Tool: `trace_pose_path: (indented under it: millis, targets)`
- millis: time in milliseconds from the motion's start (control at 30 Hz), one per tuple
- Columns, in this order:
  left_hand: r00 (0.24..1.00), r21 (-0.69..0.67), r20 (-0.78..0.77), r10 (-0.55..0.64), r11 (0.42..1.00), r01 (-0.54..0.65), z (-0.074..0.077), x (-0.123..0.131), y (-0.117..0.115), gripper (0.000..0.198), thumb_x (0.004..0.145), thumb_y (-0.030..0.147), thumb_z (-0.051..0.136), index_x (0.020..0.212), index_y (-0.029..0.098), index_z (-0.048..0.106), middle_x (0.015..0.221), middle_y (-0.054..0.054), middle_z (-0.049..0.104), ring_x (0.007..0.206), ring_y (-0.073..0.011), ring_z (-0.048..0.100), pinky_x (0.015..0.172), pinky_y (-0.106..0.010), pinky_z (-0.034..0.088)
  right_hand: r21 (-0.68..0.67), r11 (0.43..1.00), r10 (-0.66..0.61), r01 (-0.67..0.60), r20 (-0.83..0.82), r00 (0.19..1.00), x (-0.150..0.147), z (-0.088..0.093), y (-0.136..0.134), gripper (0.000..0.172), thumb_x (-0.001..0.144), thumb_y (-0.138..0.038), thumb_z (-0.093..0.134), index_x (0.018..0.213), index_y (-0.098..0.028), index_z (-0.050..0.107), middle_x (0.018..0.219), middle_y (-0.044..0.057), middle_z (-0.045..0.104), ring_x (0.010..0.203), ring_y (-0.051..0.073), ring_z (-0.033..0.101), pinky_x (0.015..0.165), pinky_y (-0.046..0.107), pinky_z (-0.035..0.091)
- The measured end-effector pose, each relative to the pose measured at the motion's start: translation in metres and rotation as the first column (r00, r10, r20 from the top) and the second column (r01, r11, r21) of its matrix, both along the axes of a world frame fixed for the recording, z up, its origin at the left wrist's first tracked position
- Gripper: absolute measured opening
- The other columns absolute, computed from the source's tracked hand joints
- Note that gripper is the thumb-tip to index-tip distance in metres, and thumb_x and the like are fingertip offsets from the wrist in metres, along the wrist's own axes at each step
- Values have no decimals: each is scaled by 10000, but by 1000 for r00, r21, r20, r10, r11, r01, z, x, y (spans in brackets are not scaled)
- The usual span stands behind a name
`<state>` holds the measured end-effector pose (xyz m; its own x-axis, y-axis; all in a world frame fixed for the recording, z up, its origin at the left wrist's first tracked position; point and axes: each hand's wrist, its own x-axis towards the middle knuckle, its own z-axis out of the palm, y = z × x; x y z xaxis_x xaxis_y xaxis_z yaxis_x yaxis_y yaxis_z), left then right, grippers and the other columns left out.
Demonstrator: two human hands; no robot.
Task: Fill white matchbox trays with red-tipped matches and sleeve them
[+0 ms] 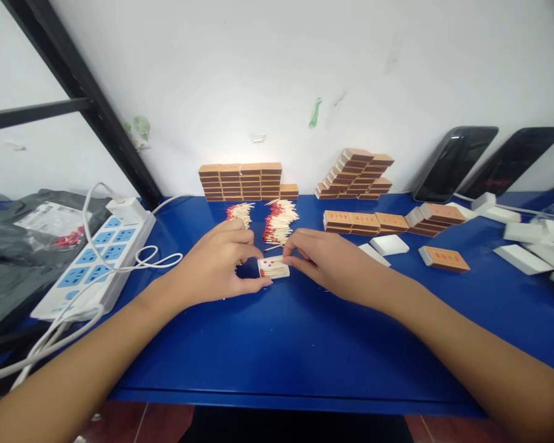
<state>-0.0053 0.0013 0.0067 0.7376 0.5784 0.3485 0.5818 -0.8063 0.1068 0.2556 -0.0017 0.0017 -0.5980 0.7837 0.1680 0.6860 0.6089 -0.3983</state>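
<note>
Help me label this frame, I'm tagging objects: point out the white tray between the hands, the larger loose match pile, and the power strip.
white tray [271,261]: head view, bare far edge.
match pile [281,223]: head view, middle of the heap.
power strip [102,247]: head view, blue socket face.

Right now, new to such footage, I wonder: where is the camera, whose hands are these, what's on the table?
There is no machine here: a person works with bare hands, and the single picture comes from a camera on their head, looking forward and down. The left hand holds a small white tray with a few red-tipped matches in it; the fingers of the right hand touch its right end. Just behind lie two heaps of loose matches. Brown matchboxes are stacked against the wall; more lie to the right among white trays. Everything rests on a blue table, with a power strip at the left.
</note>
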Motion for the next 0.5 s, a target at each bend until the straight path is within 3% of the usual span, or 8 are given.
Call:
trace_pose_path:
  millis: [500]
  targets:
    - [1000, 23, 12, -7, 1000, 7, -1, 2, -1, 339, 945, 514, 775, 903, 181, 821, 729, -25, 627, 777, -197, 532, 779, -387, 453, 4, 1000, -26, 26, 39, 999, -12, -4, -8, 93, 1019, -159, 632, 950, -216, 660, 993, 48, 725, 850, 193, 652, 703, 308, 380]
